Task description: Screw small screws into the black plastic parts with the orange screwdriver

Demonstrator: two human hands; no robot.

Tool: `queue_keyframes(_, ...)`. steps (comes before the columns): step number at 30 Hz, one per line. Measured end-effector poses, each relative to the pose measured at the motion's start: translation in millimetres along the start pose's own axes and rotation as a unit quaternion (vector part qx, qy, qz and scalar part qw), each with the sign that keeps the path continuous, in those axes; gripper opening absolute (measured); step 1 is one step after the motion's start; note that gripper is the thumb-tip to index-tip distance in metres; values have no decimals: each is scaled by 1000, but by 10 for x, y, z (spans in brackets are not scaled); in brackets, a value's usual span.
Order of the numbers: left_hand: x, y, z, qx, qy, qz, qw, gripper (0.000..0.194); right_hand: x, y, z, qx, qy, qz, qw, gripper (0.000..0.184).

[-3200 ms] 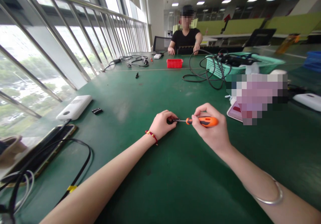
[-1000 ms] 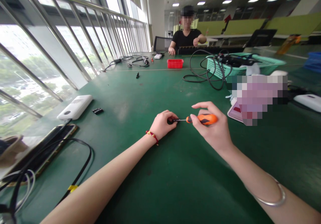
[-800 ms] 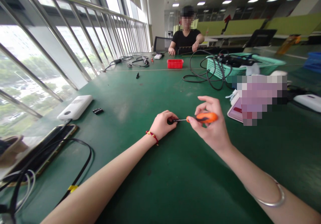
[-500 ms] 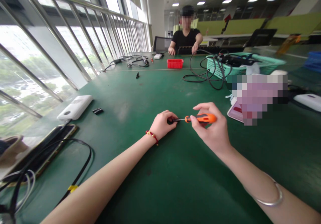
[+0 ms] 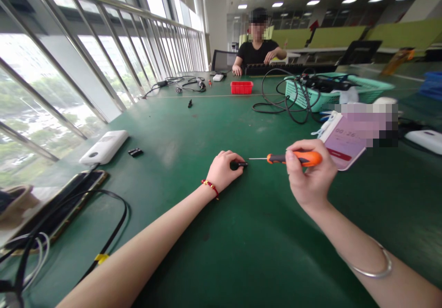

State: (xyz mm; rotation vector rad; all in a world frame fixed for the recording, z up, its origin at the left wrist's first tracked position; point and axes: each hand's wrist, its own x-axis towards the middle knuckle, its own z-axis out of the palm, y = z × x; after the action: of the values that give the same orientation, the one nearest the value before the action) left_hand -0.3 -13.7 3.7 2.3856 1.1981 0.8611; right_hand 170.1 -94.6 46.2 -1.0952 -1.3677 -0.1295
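Ideally, the screwdriver lines up squarely with the small black part before its tip, seemingly just clear, makes contact. The left hand pinches that part between thumb and fingers, well in from the left edge of the bench; the right hand curls closed round the screwdriver.

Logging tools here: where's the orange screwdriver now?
In the head view, the orange screwdriver is right of centre, held in the right hand, its tip pointing toward the black part in the left hand.
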Motion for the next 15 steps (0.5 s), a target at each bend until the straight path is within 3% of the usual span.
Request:
queue_keyframes(4,4,-20,9,18,5,-15,1000,17,40,134,19,-36,-14,-1,999,10)
queue_keyframes(7,5,-16,11,18,12,-24,999,21,30,287,80,-58,-88,11,994,16)
queue_keyframes(11,2,10,-8,29,26,-45,998,13,-16,498,174,-82,-198,32,976,18)
queue_keyframes(15,5,14,-18,31,28,-48,998,11,-63,656,236,-119,-261,37,957,18)
